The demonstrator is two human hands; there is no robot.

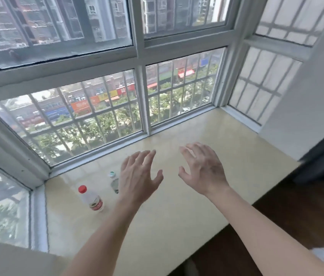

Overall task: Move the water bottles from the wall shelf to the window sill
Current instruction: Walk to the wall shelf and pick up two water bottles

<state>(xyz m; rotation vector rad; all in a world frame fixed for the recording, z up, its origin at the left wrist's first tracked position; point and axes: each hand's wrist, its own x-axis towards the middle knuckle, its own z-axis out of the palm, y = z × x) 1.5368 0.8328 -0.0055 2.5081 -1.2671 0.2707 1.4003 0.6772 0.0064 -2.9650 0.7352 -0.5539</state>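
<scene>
Two water bottles stand upright on the beige window sill (177,212), near its left end. The red-capped bottle (92,199) has a red label and stands alone. A second clear bottle with a pale green cap (113,181) is partly hidden behind my left hand (139,178). That hand hovers above the sill just right of this bottle, fingers spread and holding nothing. My right hand (201,169) hangs over the middle of the sill, also spread and holding nothing. The wall shelf is out of view.
Barred windows (105,112) rise along the sill's far and left edges. A white wall (304,108) closes off its right end. Dark wooden floor (288,220) lies below the sill's front edge at the right.
</scene>
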